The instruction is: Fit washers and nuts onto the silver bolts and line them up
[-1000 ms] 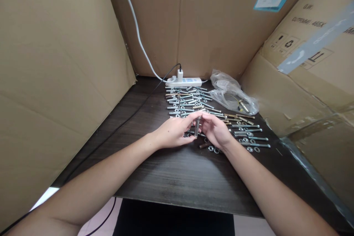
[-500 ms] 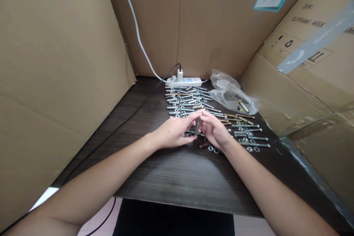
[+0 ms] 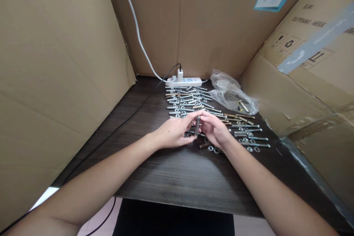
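Note:
Between my two hands a dark metal expansion bolt (image 3: 197,127) stands nearly upright above the table. My left hand (image 3: 175,131) is closed on it, thumb at the lower end and fingers at the top. Bent inward, the fingers of my right hand (image 3: 216,129) pinch at its upper end, where a small ring or nut shows. Some of the fingertips are hidden. Beneath and behind the hands lie rows of bolts (image 3: 250,138), metal sleeves, washers (image 3: 257,150) and nuts (image 3: 211,148). A brown sleeve (image 3: 204,145) lies just below my right hand.
At the back stands a white power strip (image 3: 190,82) with a plugged charger (image 3: 180,75). A black cable (image 3: 135,112) crosses the table's left side. A clear plastic bag (image 3: 229,90) with metal parts lies back right. Cardboard walls (image 3: 69,62) enclose three sides.
Both hands stay nearly in place around the expansion bolt. Its top end shows slightly more clearly now, with a small shift of the fingers there.

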The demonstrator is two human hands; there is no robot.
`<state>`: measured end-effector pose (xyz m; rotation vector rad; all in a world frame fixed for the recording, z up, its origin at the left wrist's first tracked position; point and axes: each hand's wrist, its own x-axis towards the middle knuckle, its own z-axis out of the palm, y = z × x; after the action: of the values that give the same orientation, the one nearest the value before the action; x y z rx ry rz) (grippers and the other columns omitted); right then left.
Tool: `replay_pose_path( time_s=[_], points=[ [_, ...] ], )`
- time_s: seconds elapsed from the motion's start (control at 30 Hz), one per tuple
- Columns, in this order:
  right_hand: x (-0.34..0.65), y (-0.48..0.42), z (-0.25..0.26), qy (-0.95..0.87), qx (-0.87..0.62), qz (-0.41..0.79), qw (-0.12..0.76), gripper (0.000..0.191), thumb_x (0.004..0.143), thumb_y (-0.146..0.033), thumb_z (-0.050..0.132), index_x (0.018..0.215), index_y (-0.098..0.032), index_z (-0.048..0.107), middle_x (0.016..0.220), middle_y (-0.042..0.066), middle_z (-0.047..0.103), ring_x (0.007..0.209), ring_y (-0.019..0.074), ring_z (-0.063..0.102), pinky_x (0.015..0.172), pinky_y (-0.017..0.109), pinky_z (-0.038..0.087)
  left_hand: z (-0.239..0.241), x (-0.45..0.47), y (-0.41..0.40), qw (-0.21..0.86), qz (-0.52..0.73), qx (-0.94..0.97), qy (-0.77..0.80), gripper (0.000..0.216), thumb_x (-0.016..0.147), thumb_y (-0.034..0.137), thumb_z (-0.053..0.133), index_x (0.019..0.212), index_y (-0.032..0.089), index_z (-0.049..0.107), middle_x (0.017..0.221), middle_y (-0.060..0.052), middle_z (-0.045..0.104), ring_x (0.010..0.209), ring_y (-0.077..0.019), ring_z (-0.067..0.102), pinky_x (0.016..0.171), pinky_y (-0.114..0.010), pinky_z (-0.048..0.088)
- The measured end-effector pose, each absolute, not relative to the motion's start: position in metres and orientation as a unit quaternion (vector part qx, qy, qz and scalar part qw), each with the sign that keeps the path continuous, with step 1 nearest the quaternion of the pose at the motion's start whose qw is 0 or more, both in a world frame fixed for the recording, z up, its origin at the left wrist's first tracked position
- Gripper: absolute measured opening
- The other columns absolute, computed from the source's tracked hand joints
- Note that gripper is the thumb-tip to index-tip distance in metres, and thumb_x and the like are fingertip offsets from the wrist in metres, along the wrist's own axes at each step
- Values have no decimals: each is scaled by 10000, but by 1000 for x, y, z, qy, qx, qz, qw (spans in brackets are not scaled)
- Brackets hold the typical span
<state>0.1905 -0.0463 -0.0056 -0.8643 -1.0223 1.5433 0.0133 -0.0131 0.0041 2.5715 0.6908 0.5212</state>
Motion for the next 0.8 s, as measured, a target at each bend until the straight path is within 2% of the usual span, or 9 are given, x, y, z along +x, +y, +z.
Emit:
replay_pose_path(
  time_s=[0.33,0.5,0.67,0.8],
  points=[
    [189,-48,-8,-429,-371,636,522,158,730,-306,666,811,-210,570,755,-6,564,696,143,520,577,249,384,4,13,-13,207,189,929,243,770,783,286,608,1432,250,196,800,34,593,656,-130,577,610,-229,431],
    [190,-46,-8,-408,-354,657,526,170,771,-348,549,836,-206,616,798,21,603,720,167,529,556,269,373,3,13,-12,203,196,927,248,762,777,294,606,1423,254,203,809,35,588,628,-121,559,607,-232,429],
    [192,-42,-13,-407,-364,650,528,169,754,-307,574,828,-194,675,786,28,617,701,166,520,566,276,375,1,13,-11,204,197,927,244,730,779,305,605,1402,240,230,781,40,578,615,-121,544,608,-237,426],
    [192,-43,-12,-411,-362,651,526,160,747,-311,588,832,-199,666,800,22,614,711,165,531,573,276,384,2,13,-12,207,198,927,244,741,780,309,604,1413,245,223,775,40,576,611,-121,547,606,-235,429]
  ],
)
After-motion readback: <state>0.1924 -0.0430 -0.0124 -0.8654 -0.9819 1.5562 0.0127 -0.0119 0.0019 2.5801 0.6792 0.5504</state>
